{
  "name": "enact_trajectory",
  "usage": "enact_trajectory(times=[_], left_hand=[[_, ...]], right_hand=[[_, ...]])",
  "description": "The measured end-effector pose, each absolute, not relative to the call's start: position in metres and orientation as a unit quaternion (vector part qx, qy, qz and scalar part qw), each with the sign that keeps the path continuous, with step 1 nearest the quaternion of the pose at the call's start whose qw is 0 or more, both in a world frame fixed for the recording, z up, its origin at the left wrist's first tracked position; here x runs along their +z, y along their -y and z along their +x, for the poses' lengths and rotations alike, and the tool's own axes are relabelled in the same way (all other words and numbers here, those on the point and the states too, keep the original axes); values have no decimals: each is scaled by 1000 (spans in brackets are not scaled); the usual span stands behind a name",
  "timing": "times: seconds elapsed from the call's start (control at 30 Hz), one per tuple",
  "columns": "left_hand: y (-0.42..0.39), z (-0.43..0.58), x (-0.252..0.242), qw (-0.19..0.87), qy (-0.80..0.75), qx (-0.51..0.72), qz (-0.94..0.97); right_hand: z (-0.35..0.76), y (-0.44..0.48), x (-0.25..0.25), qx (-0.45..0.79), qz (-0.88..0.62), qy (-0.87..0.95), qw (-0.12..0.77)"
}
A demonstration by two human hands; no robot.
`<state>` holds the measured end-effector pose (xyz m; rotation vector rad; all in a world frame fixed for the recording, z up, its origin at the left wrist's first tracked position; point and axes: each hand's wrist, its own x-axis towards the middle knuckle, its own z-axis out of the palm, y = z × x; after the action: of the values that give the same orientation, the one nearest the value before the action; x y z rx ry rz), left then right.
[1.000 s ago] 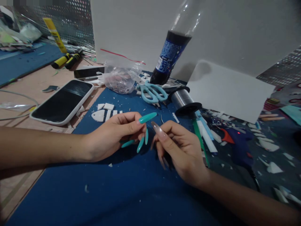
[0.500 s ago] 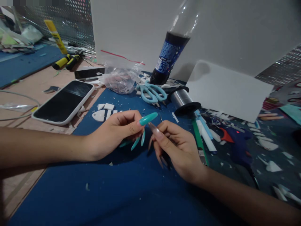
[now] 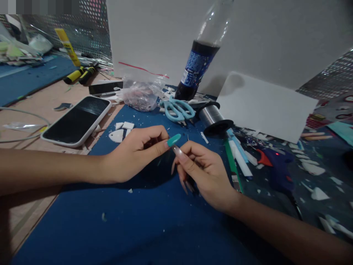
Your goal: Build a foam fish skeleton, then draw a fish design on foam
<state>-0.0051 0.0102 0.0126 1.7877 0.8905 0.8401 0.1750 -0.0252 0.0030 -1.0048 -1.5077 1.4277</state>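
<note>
My left hand (image 3: pixel 140 154), with long teal nails, is closed in a pinch above the blue mat (image 3: pixel 132 228). My right hand (image 3: pixel 205 173), with long pale translucent nails, pinches close beside it, and the thumbnails nearly meet. Whatever lies between the fingertips is too small or hidden to name. A thin wire-like tip (image 3: pixel 188 137) shows just above the right index finger. Behind my left hand lie flat white cut pieces, one a rounded fish-head shape (image 3: pixel 116 135) with a small hole, partly covered by the hand.
A phone (image 3: pixel 77 121) lies at the left. Along the back stand a zip bag (image 3: pixel 143 94), blue scissors (image 3: pixel 178 110), a cola bottle (image 3: pixel 197 70) and a spool of clear line (image 3: pixel 211 117). A glue gun (image 3: pixel 280 169) and white scraps lie at the right.
My left hand has rolled slightly, so its lower teal nails are now mostly hidden. Both thumbs have drawn a little closer together. The view has shifted slightly.
</note>
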Motion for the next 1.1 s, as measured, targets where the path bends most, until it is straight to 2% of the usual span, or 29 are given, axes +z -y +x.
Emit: enact_trajectory(times=[0.13,0.37,0.43,0.53,0.63,0.8,0.93,1.1], left_hand=[[-10,-5,12,464,-361,338,735],[-12,-5,6,516,-382,373,670],[-15,-7,9,486,-374,407,677],[-19,-13,24,343,-367,413,760],[-15,-20,43,160,-372,321,856],[20,-32,42,-37,-473,37,880],[43,-34,23,-104,-474,-123,866],[41,-25,18,-97,-419,-182,884]], right_hand=[[175,25,3,569,-398,593,407],[174,24,1,581,-403,568,422],[175,23,0,585,-403,553,435],[175,22,-1,588,-399,535,457],[176,21,-2,582,-400,530,469],[176,20,-3,570,-411,536,467],[177,20,-3,561,-416,542,467],[177,21,-2,562,-409,547,466]])
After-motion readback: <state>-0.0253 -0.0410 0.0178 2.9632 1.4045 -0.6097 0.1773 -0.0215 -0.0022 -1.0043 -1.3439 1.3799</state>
